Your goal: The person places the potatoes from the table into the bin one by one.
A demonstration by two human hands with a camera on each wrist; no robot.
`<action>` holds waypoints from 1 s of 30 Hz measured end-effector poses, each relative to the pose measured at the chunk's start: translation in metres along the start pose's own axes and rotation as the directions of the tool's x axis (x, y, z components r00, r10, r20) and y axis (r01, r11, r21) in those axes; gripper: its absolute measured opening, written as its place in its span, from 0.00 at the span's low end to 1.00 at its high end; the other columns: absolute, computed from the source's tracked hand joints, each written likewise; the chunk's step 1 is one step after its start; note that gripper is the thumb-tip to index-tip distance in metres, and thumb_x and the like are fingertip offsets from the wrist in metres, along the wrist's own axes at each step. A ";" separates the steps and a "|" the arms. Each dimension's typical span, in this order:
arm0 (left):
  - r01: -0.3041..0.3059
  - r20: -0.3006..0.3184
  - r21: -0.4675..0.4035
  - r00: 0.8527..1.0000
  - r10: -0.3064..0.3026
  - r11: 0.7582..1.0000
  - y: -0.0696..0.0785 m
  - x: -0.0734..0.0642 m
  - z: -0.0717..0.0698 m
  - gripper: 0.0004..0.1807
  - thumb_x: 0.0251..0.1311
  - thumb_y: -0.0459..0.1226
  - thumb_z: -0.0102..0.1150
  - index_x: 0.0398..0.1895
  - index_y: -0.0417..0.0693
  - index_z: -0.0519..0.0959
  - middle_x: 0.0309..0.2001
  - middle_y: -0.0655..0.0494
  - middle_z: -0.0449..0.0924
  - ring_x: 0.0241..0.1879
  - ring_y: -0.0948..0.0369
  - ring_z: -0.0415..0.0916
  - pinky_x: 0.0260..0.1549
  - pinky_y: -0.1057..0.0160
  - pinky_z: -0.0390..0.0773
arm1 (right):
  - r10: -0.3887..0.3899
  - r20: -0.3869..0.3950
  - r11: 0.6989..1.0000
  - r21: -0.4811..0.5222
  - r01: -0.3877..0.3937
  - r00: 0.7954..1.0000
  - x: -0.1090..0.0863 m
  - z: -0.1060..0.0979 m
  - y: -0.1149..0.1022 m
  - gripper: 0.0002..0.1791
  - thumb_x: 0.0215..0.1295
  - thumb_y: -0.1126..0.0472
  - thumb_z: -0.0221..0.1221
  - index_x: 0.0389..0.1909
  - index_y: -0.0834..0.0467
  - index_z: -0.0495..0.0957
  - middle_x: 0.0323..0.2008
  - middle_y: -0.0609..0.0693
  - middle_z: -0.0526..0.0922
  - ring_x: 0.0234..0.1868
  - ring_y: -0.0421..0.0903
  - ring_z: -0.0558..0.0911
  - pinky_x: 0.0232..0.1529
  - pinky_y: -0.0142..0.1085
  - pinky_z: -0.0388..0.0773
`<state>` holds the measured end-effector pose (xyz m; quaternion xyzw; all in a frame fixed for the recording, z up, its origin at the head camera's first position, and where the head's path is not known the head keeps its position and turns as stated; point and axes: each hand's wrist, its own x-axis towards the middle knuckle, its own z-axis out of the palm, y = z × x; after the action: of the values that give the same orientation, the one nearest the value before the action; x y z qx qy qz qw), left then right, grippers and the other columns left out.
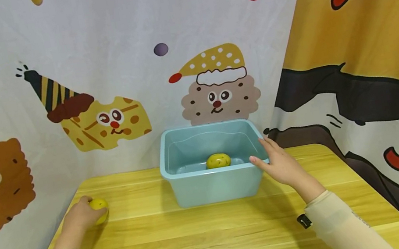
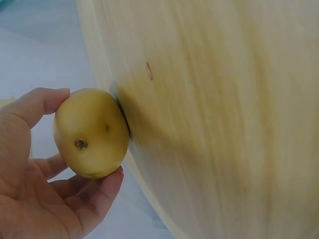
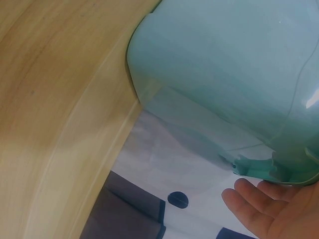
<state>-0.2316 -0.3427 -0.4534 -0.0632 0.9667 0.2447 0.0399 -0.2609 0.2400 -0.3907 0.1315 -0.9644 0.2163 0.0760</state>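
At the table's left side, my left hand [image 1: 83, 215] holds a yellow potato [image 1: 100, 209] between thumb and fingers. The left wrist view shows this potato [image 2: 92, 133] close up, with a dark eye on its skin and its side against the tabletop. My right hand [image 1: 279, 161] touches the right rim of a light blue plastic bin [image 1: 214, 186], its fingers fairly straight. From the right wrist, those fingers [image 3: 251, 201] lie along the outside under the rim, while the thumb is out of sight there. Inside the bin lies another yellow potato [image 1: 218, 160].
The wooden table [image 1: 188, 242] carries the bin near its back edge. Behind it hangs a white cloth [image 1: 120, 36] printed with cartoon food, and a yellow printed cloth [image 1: 391, 28] hangs at the right. Both cloths come close to the table edges.
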 end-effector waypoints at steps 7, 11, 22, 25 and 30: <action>0.009 0.006 -0.001 1.000 -0.009 1.000 0.003 -0.001 -0.002 0.48 0.63 0.53 0.60 0.66 0.18 0.55 0.58 0.17 0.65 0.51 0.26 0.68 0.46 0.34 0.72 | -0.001 -0.006 1.000 -0.001 0.001 1.000 0.000 0.001 0.002 0.50 0.71 0.29 0.46 0.79 0.61 0.48 0.79 0.64 0.45 0.72 0.69 0.59 0.63 0.69 0.61; 0.013 0.012 0.001 1.000 -0.013 1.000 0.002 0.000 -0.001 0.48 0.64 0.53 0.60 0.67 0.19 0.55 0.59 0.17 0.65 0.51 0.27 0.68 0.47 0.34 0.72 | -0.002 -0.005 1.000 0.000 0.002 1.000 0.001 0.001 0.002 0.51 0.71 0.29 0.46 0.79 0.61 0.47 0.79 0.64 0.45 0.73 0.69 0.58 0.63 0.69 0.61; 0.003 0.010 0.003 1.000 -0.003 1.000 0.001 0.000 -0.001 0.48 0.63 0.54 0.59 0.67 0.20 0.57 0.60 0.17 0.65 0.52 0.26 0.68 0.48 0.33 0.71 | -0.003 -0.007 1.000 -0.002 0.003 1.000 0.001 0.001 0.003 0.51 0.71 0.29 0.45 0.79 0.61 0.47 0.79 0.63 0.45 0.73 0.69 0.58 0.63 0.69 0.61; 0.003 0.005 0.006 1.000 -0.003 1.000 0.003 -0.001 -0.001 0.47 0.62 0.54 0.60 0.66 0.20 0.58 0.59 0.17 0.65 0.52 0.26 0.68 0.48 0.33 0.71 | -0.002 -0.006 1.000 -0.004 0.002 1.000 0.001 0.001 0.003 0.51 0.71 0.29 0.45 0.79 0.60 0.47 0.79 0.63 0.45 0.73 0.69 0.58 0.63 0.69 0.61; 0.000 -0.006 0.007 1.000 0.000 1.000 0.005 -0.003 0.000 0.46 0.61 0.53 0.60 0.65 0.20 0.59 0.58 0.18 0.66 0.52 0.27 0.68 0.48 0.34 0.71 | -0.003 -0.007 1.000 0.000 0.003 1.000 0.001 0.001 0.003 0.51 0.70 0.29 0.45 0.80 0.60 0.47 0.78 0.64 0.46 0.73 0.69 0.58 0.63 0.69 0.61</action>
<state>-0.2292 -0.3383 -0.4506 -0.0637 0.9676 0.2414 0.0370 -0.2630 0.2418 -0.3929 0.1320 -0.9640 0.2166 0.0799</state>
